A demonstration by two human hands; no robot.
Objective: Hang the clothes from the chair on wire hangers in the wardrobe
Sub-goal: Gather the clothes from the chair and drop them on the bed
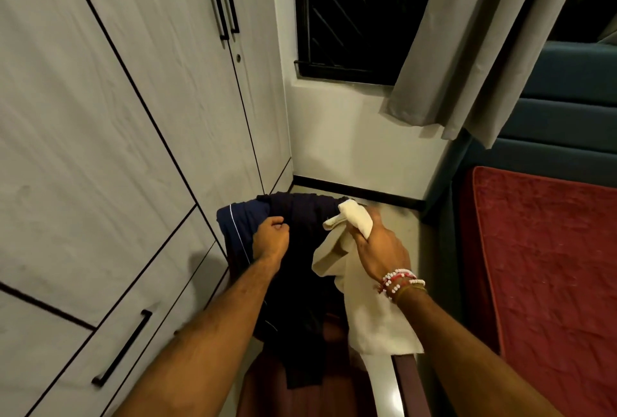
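right hand grip clamped on cream garment, bunched top end raised, rest hanging, likely lifting it clear of pile. left hand grip curled into dark clothes, apparently steadying them on chair. wardrobe at left, doors closed (no hanger in view). room: dark window, grey curtain, red bed cover at right.
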